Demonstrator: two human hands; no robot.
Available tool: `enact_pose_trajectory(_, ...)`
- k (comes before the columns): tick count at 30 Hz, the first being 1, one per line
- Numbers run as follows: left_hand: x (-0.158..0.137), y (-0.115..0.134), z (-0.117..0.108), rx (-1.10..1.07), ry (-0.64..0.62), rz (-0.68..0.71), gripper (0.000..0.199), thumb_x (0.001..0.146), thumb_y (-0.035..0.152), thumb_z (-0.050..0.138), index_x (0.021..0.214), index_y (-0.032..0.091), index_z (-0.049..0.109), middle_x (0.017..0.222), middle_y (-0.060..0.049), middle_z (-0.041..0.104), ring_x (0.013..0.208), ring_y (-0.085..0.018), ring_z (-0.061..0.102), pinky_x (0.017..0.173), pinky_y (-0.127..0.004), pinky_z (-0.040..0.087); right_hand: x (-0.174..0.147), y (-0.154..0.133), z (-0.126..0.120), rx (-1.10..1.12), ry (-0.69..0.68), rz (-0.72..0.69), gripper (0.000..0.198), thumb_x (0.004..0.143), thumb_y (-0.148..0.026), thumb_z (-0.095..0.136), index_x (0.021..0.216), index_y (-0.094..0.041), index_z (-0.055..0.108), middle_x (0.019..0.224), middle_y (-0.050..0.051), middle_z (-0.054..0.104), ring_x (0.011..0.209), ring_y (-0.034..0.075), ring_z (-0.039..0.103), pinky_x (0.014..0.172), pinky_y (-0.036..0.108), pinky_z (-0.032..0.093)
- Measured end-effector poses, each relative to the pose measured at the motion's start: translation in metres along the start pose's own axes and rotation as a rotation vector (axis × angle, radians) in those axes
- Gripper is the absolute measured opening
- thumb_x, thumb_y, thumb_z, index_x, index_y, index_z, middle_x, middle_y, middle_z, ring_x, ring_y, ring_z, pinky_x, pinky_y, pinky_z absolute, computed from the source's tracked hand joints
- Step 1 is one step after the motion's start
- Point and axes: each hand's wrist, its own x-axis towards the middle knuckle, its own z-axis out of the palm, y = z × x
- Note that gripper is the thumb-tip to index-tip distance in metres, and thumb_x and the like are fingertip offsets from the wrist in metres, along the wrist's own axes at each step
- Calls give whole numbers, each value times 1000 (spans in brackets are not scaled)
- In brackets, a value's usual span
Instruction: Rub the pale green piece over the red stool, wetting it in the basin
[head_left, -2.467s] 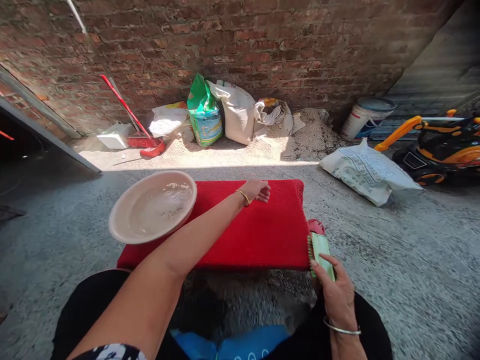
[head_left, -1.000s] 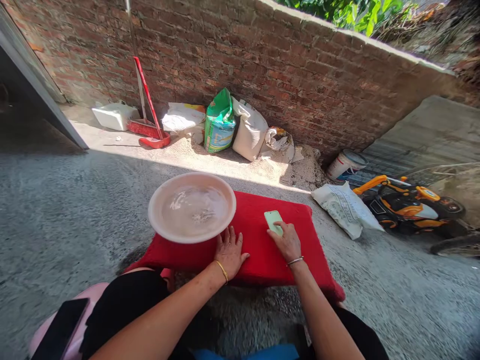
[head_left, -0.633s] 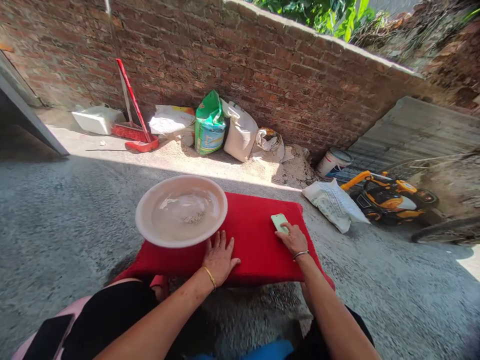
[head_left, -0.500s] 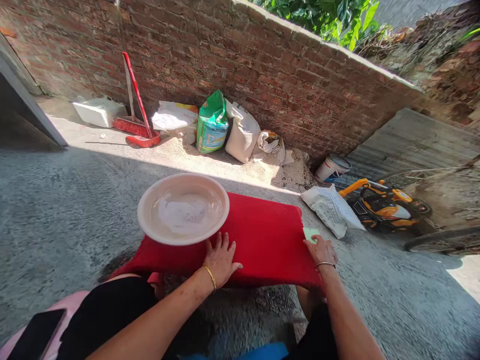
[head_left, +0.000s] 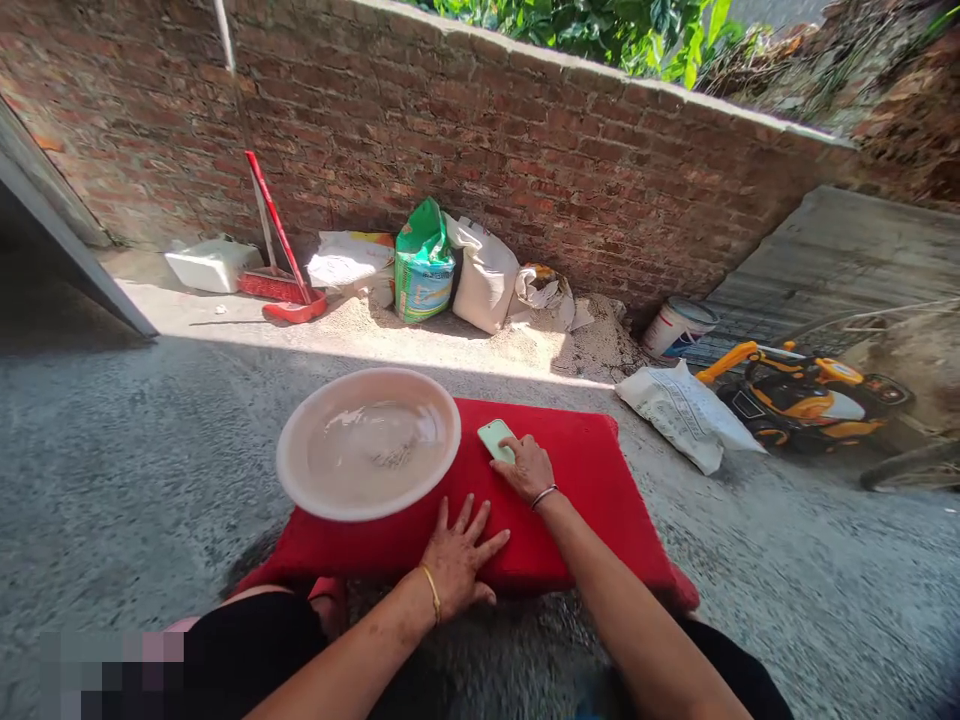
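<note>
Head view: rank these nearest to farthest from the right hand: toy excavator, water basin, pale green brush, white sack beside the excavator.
1. Pale green brush: in the right hand's grip, on the red cloth.
2. Water basin: left of the hand.
3. White sack: right, past the cloth's edge.
4. Toy excavator: farther right, beyond the sack.

Green bag [head_left: 424, 278] beside pale sack [head_left: 486, 285], near brick wall [head_left: 585, 170]; printed sack [head_left: 684, 408] just beside orange-and-black toy excavator [head_left: 799, 402].

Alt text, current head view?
A person's right hand holds a pale green brush on a red cloth, left hand spread near the cloth's front edge. A basin of water stands at the cloth's left end; sacks sit by a brick wall.
</note>
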Motion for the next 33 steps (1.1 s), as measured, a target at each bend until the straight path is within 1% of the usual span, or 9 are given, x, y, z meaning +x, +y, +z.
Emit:
enact_pose_trajectory(3, 5, 1, 6, 11, 7, -15, 84, 69, 73, 55, 142, 43, 27, 156, -10, 13, 142, -40, 5, 104, -72, 2, -12, 80, -19, -27, -30, 212, 43, 81, -53, 55, 118, -31, 59, 102, 7, 55, 94, 21, 58, 79, 31, 40)
enact_pose_trajectory(6, 11, 1, 9, 15, -4, -13, 86, 69, 72, 56, 143, 42, 26, 156, -10, 12, 141, -41, 3, 102, -74, -1, -31, 158, -46, -103, -23, 532, 45, 81, -54, 53, 118, -28, 59, 108, 10, 55, 97, 24, 59, 80, 35, 41)
enact_pose_trajectory(9, 13, 1, 9, -7, 9, 2, 84, 70, 73, 54, 143, 41, 27, 156, -10, 12, 142, -40, 2, 102, -74, -2, -42, 185, -64, -172, 21, 692, 46, 83, -55, 49, 117, -25, 59, 109, 13, 55, 102, 27, 58, 82, 38, 41)
enact_pose_trajectory(12, 11, 0, 8, -33, 43, 15, 84, 70, 77, 48, 143, 40, 27, 156, -11, 12, 142, -40, 1, 103, -73, -3, -33, 148, -58, -136, 65, 540, 45, 84, -55, 48, 117, -27, 58, 106, 11, 56, 99, 25, 58, 81, 35, 41)
enact_pose_trajectory(19, 9, -4, 13, -17, 59, 18, 86, 68, 81, 42, 143, 43, 24, 155, -13, 13, 141, -41, 4, 102, -74, -1, 24, -20, -10, -74, 84, 6, 43, 82, -55, 54, 117, -30, 59, 105, 9, 54, 96, 22, 54, 83, 32, 37)
enact_pose_trajectory(22, 9, -5, 15, 1, 64, 21, 86, 68, 81, 41, 143, 43, 24, 155, -13, 15, 141, -42, 6, 102, -75, 1, 39, -36, 0, -84, 74, -86, 43, 82, -55, 54, 118, -30, 58, 107, 9, 54, 98, 23, 53, 84, 33, 36)
enact_pose_trajectory(26, 12, -3, 17, 32, 80, 26, 86, 69, 79, 44, 143, 42, 25, 155, -13, 17, 141, -42, 8, 101, -75, 1, 42, 27, -9, -63, 27, 94, 45, 83, -54, 51, 121, -31, 56, 106, 9, 55, 95, 22, 55, 82, 33, 38)
enact_pose_trajectory(30, 15, 2, 19, 51, 82, 6, 85, 69, 78, 47, 143, 41, 27, 155, -13, 19, 141, -43, 7, 100, -76, -2, 21, 135, -38, -56, 34, 444, 46, 83, -53, 49, 123, -30, 56, 110, 11, 55, 98, 24, 57, 81, 34, 40)
enact_pose_trajectory(33, 16, 4, 18, 52, 68, 6, 84, 70, 76, 48, 143, 39, 28, 155, -13, 18, 141, -43, 6, 100, -76, -4, 0, 191, -55, -42, 80, 742, 49, 81, -55, 49, 119, -26, 59, 113, 15, 56, 101, 28, 57, 81, 38, 41)
